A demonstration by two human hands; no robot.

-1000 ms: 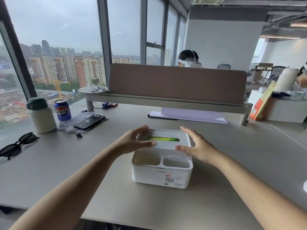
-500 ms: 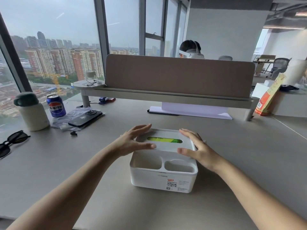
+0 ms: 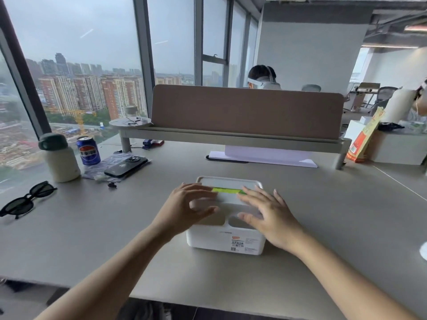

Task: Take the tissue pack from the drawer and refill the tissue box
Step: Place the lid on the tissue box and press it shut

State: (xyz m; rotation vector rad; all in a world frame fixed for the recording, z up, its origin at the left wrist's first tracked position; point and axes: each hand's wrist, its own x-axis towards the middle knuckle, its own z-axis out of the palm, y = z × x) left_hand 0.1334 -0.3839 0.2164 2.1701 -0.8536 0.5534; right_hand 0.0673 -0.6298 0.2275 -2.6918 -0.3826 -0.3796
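Nearest, my two bare forearms reach in from the lower edge over the grey table (image 3: 346, 227). Item: white tissue box (image 3: 225, 241), upright at table centre, label on its near face, two open compartments at its front, lid (image 3: 228, 184) with a slot behind them. Item: tissue pack (image 3: 227, 190), seen only as a bright green strip through the lid slot, inside the box. My left hand (image 3: 184, 207) lies on the box's left top, fingers spread, thumb over the left compartment, gripping nothing. My right hand (image 3: 269, 213) lies on the right top, fingers loosely spread, fingertips at the slot's right end, likewise holding nothing. Left of the box, well apart: black sunglasses (image 3: 24, 200) at the table edge; a small dark earbud (image 3: 112, 185); a black phone (image 3: 126, 166) face down on a clear plastic wrapper; a blue soda can (image 3: 89, 150); a cream flask with green cap (image 3: 60, 158). Farther back: white paper sheets (image 3: 265, 155) under a brown divider panel (image 3: 245, 112); an orange packet (image 3: 364, 139) leaning at right. Beyond the divider, a seated person's head with a white headset.
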